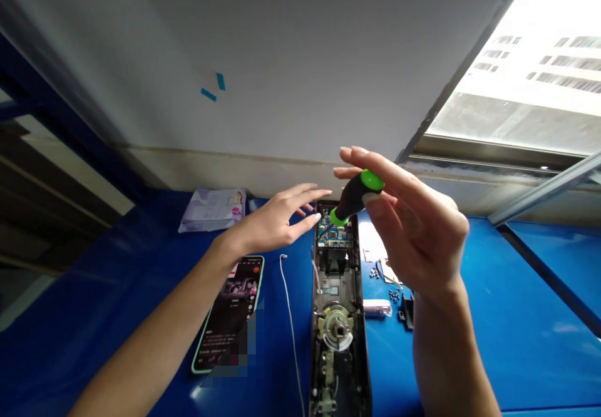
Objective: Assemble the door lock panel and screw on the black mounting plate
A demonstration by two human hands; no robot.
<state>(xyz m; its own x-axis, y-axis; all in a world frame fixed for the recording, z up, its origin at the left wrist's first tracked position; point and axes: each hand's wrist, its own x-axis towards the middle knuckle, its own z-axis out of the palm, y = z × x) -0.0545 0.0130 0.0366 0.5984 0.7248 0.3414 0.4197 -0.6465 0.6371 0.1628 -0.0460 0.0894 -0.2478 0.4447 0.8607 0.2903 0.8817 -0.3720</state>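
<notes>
- Pinching the screwdriver (357, 196) by its black-and-green handle, the right hand (413, 229) closes thumb and fingertips around the top end. It is a light grip, probably for twirling rather than pushing.
- The screwdriver slants down and left over the far end of the lock (339, 317). Its tip cannot be made out against the board (334, 232).
- The left hand (277, 220) is open with fingers spread and holds nothing. It hovers just beside the lock's far left edge, and whether it touches the case cannot be told.
- The lock lies flat and lengthwise on the table (493, 329), cover off and insides facing up, so every part is reachable from above.
- Screws (382, 276) and small parts sit just right of the lock, near the right wrist, where a sweeping forearm could scatter them.
- A cable (291, 317) runs along the lock's left side, and a phone (230, 310) lies beyond it under the left forearm.
- A packet (213, 209) rests by the wall (282, 60), which closes off the far edge. The table's right side offers open room.
</notes>
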